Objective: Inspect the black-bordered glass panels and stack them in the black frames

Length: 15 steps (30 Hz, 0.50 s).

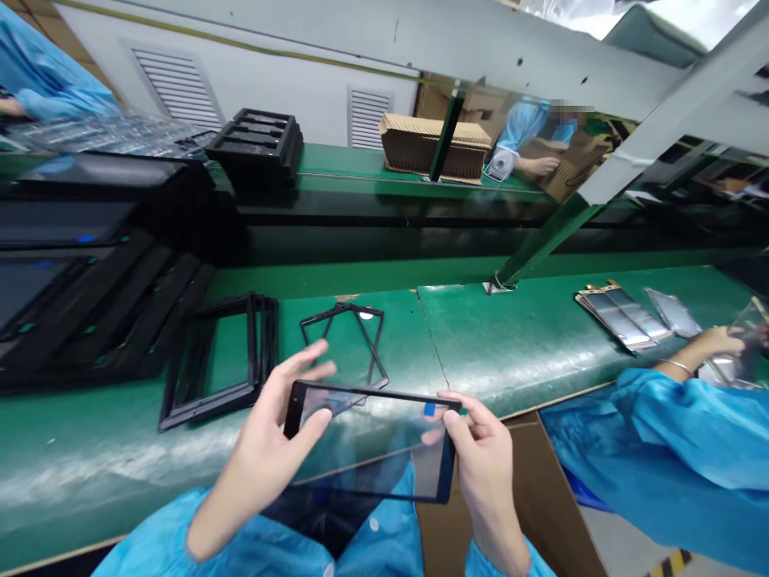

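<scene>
A see-through tablet glass panel (373,445) with a black border is held up tilted before me, over the bench's front edge. My left hand (269,433) grips its left end, thumb on the face, some fingers raised past the top edge. At the right end my right hand (485,449) pinches the panel, thumb in front beside a small blue tab (429,409). Just behind the panel, thin black frames (376,353) lie crossed on the green bench. A stack of thicker black frames (210,405) is left of them.
Black trays (114,312) holding panels are piled at the left. A shelf bears another black tray stack (255,144) and cardboard dividers (432,148). A slanted post (541,240) meets the bench. To the right, a co-worker's hand (718,343) is near several screens (625,316).
</scene>
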Each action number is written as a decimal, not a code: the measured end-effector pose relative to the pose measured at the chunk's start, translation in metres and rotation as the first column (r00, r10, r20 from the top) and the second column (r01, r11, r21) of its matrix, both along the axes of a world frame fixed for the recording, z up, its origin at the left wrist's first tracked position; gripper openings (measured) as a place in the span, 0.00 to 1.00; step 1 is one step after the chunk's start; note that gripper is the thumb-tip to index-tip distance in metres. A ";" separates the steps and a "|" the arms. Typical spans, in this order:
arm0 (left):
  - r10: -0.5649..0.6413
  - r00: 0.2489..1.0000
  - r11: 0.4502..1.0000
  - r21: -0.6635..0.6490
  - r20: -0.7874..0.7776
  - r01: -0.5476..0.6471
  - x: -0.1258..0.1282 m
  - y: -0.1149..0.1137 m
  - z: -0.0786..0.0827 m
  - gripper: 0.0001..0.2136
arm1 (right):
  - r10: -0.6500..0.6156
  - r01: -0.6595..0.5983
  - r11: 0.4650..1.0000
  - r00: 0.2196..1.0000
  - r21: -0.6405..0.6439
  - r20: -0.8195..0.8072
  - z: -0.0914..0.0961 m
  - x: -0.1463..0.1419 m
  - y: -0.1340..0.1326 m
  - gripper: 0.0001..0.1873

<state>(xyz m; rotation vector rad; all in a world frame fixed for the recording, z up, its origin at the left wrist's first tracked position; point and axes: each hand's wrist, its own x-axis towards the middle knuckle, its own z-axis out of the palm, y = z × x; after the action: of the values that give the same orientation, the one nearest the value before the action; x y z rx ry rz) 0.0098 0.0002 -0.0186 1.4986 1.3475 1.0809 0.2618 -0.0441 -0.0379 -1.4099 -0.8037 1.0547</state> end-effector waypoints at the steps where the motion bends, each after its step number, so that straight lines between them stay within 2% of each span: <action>1: -0.033 0.992 0.992 0.116 -0.124 0.048 0.000 0.003 0.003 0.25 | 0.011 -0.011 1.000 1.000 0.000 0.024 0.001 -0.001 -0.002 0.16; 3: -0.137 0.923 0.945 0.233 -0.359 0.231 0.000 0.011 0.008 0.23 | 0.022 -0.023 1.000 0.998 0.004 0.058 0.003 -0.004 -0.004 0.17; 4: -0.203 0.877 0.917 0.229 -0.436 0.326 0.000 0.016 0.011 0.18 | 0.018 -0.019 1.000 0.997 0.009 0.069 0.004 -0.005 -0.006 0.17; 6: -0.314 0.812 0.873 0.187 -0.492 0.451 0.001 0.024 0.015 0.12 | 0.005 -0.006 1.000 0.996 0.017 0.084 0.003 -0.007 -0.008 0.17; 9: -0.388 0.799 0.853 0.150 -0.459 0.500 0.002 0.029 0.016 0.12 | 0.011 -0.013 1.000 0.996 0.025 0.091 0.002 -0.006 -0.011 0.16; 15: -0.368 0.796 0.847 0.179 -0.481 0.500 0.004 0.021 0.015 0.14 | 0.016 -0.018 1.000 0.997 0.025 0.073 0.003 -0.007 -0.010 0.15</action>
<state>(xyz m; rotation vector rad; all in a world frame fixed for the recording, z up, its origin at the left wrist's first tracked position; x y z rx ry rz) 0.0138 0.0208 -0.0040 2.2494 1.0451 0.6853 0.2551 -0.0543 -0.0345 -1.4286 -0.8810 1.0070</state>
